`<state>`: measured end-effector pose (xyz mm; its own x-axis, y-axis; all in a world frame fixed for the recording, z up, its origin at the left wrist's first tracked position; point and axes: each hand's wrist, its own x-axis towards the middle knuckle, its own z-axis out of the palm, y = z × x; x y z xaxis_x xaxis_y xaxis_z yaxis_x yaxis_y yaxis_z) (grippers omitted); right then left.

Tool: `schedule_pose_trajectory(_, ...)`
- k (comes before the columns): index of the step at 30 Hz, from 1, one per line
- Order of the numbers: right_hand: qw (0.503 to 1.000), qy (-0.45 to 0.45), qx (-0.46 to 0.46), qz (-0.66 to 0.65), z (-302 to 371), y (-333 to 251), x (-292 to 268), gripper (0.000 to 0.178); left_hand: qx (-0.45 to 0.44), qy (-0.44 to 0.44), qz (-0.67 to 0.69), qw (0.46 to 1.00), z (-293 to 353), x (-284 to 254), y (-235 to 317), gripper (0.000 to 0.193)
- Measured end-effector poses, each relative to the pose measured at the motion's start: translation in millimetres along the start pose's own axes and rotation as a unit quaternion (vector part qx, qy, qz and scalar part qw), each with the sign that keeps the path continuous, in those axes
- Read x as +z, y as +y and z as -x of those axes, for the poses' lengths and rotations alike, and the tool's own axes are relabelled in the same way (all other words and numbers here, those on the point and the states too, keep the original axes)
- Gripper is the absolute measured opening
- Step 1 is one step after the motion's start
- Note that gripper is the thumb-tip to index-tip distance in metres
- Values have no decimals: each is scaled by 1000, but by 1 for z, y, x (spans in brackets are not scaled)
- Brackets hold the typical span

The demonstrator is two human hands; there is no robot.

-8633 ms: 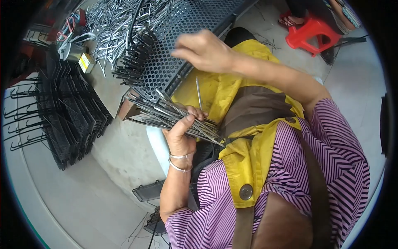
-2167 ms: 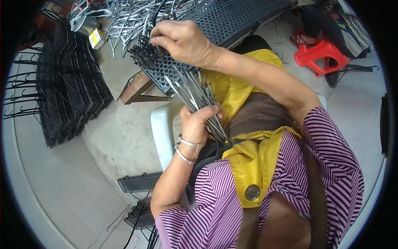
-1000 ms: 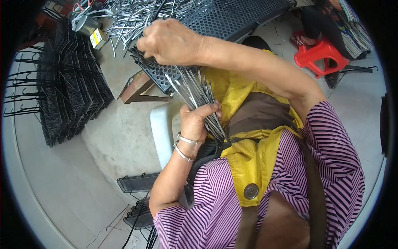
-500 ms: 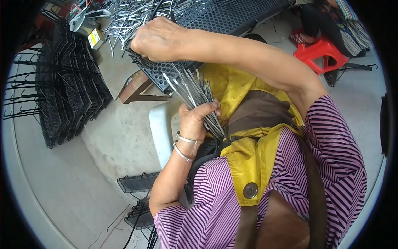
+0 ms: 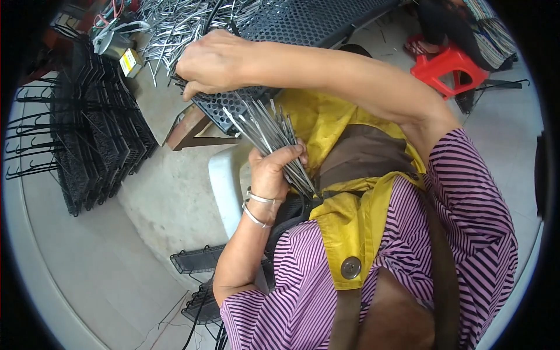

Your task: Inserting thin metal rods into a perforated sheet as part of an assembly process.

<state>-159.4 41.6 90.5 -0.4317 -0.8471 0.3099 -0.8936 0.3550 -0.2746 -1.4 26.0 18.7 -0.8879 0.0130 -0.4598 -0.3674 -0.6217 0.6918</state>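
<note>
My left hand (image 5: 273, 168), with two pale bangles at its wrist, is closed round a bundle of thin metal rods (image 5: 263, 129). The rods fan apart at their upper ends, and some have small flattened, holed tips. Above and to the left of that bundle, my right hand (image 5: 213, 63) is bent over the near-left end of a black perforated panel (image 5: 315, 23). Its fingers are curled downward and mostly hidden beneath the hand. Dark thin pieces show by its fingertips, but whether it grips them I cannot make out.
Loose metal rods (image 5: 175, 29) lie heaped behind my right hand, beside a small yellow-and-white box (image 5: 130, 62) and a metal cup (image 5: 111, 44). Black wire racks with hooks (image 5: 93, 128) are stacked at the left. A red stool (image 5: 446, 70) stands near another person's foot (image 5: 421, 46).
My right hand has shifted slightly left, and a finger now extends lower at its edge. My left hand still grips the rods in nearly the same place. The view has shifted a little.
</note>
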Motion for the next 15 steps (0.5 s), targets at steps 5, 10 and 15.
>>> schedule_pose_trajectory(5,993,-14,70,-89,43,13,-6,26,13,11,7,1000,1,1,0,16)
schedule_pose_trajectory(10,898,-80,114,-418,62,17,3,14,33,-12,-2,999,5,3,3,19)
schedule_pose_trajectory(15,889,-89,150,-423,61,19,5,11,23,-16,-11,1000,5,2,3,18)
